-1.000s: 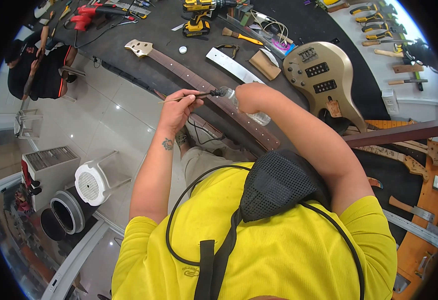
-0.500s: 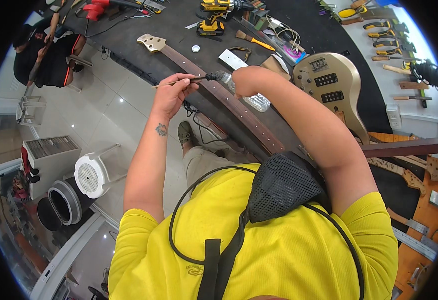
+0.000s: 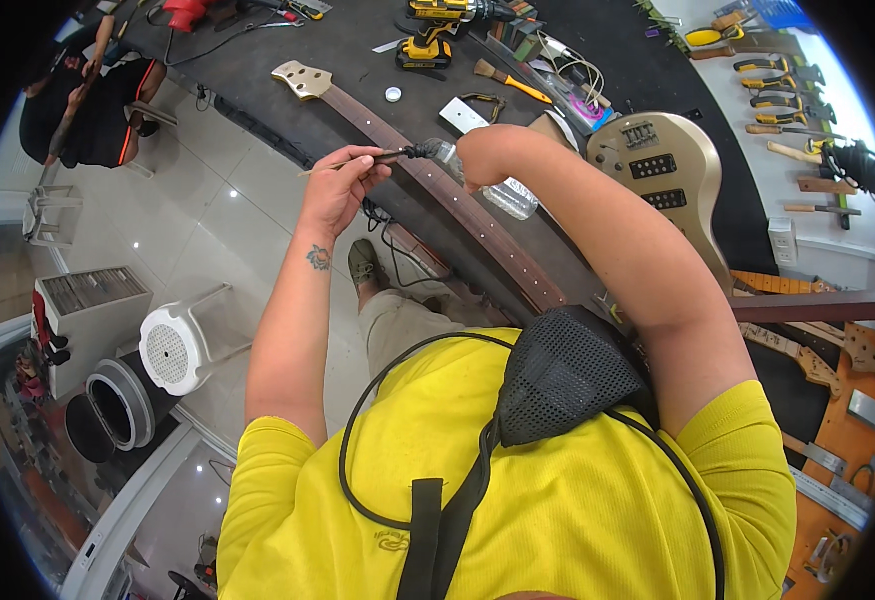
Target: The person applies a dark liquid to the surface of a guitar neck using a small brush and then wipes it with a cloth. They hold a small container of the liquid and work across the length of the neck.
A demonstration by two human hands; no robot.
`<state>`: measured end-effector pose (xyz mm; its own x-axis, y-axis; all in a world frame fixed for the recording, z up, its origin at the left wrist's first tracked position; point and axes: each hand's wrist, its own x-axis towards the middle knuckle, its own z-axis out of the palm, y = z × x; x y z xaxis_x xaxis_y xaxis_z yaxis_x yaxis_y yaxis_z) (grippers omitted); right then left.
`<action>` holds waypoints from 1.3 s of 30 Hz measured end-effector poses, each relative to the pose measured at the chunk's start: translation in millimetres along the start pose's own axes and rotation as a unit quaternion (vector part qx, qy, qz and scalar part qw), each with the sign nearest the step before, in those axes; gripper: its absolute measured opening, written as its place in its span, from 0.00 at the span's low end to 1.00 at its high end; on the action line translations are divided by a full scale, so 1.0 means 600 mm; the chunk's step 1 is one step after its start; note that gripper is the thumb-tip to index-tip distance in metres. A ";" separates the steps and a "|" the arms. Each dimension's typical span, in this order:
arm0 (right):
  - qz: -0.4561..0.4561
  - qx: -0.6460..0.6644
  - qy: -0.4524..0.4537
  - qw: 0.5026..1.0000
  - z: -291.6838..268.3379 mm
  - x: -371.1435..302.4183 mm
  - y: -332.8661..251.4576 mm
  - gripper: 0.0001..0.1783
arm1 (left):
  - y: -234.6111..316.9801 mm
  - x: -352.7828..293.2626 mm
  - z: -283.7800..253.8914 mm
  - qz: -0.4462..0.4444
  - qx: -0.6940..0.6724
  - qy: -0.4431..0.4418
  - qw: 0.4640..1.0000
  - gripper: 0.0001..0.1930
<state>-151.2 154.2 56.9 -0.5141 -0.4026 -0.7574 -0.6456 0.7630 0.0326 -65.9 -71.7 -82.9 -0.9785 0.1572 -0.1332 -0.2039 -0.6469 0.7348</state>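
My left hand [image 3: 338, 190] pinches a thin brush-like stick [image 3: 388, 157] between thumb and fingers. At its right end is a dark tuft [image 3: 420, 150], right at the mouth end of a clear plastic bottle [image 3: 511, 200]; whether it goes inside cannot be made out. My right hand [image 3: 485, 160] is closed around the bottle, which lies tilted above the table, its fingers mostly hidden behind the back of the hand. Beneath both hands runs a long guitar neck [image 3: 488, 230] with a dark dotted fingerboard and a pale headstock [image 3: 302, 80].
A gold guitar body [image 3: 693, 165] lies to the right. Farther back are a yellow cordless drill [image 3: 424, 50], a yellow-handled brush [image 3: 514, 82], pliers [image 3: 488, 100] and a white cap [image 3: 393, 95]. Left of the table stand a white stool [image 3: 170, 348] and a seated person [image 3: 93, 115].
The whole view has shifted slightly. Both hands keep nearly the same pose; the dark tuft and bottle mouth sit a touch closer to my left.
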 end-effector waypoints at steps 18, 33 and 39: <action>-0.003 0.020 -0.011 1.000 0.016 0.012 -0.001 0.24 | -0.010 -0.004 -0.006 -0.021 0.002 0.003 1.000 0.11; 0.011 -0.006 -0.072 0.997 0.025 0.039 -0.019 0.25 | -0.057 -0.018 -0.034 -0.022 -0.036 0.021 0.999 0.11; 0.007 -0.008 -0.085 0.996 0.029 0.045 -0.021 0.25 | -0.070 -0.024 -0.039 -0.027 -0.046 0.025 0.998 0.10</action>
<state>-146.9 142.6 24.7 -0.4212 -0.2990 -0.8562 -0.6482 0.7595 0.0537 -44.2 -64.5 -127.3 -0.9656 0.1583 -0.2064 -0.2569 -0.7042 0.6619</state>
